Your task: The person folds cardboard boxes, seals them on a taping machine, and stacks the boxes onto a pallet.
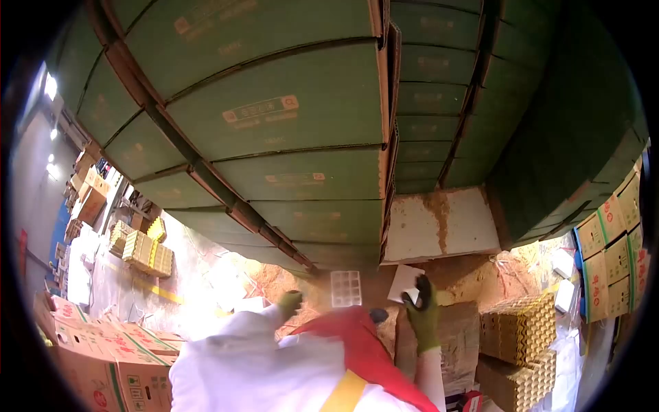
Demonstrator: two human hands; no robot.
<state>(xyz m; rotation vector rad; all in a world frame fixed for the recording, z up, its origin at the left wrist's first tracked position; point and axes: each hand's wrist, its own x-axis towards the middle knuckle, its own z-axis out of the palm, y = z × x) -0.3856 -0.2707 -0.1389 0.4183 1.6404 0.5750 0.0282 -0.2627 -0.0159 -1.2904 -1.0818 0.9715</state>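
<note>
My right hand [424, 316], in a green glove with dark fingertips, is stretched forward at the lower centre right with its fingers apart. Beside its fingertips lies a white sheet or panel [403, 283]; whether they touch is unclear. My left hand [290, 303], also gloved in green, hangs beside the white sleeve; its fingers are too small and blurred to read. A white tray with square compartments [346, 288] is on the floor between my hands. Tall stacks of green cartons [295, 89] rise in front of me.
A whitish board with a brown stain [443, 223] lies between the green stacks. Yellow egg-tray stacks [518, 329] stand at the lower right beside a brown carton [458, 343]. Printed cartons [130, 364] are at lower left, more [611, 257] at far right. Egg-tray bundles [147, 253] stand further left.
</note>
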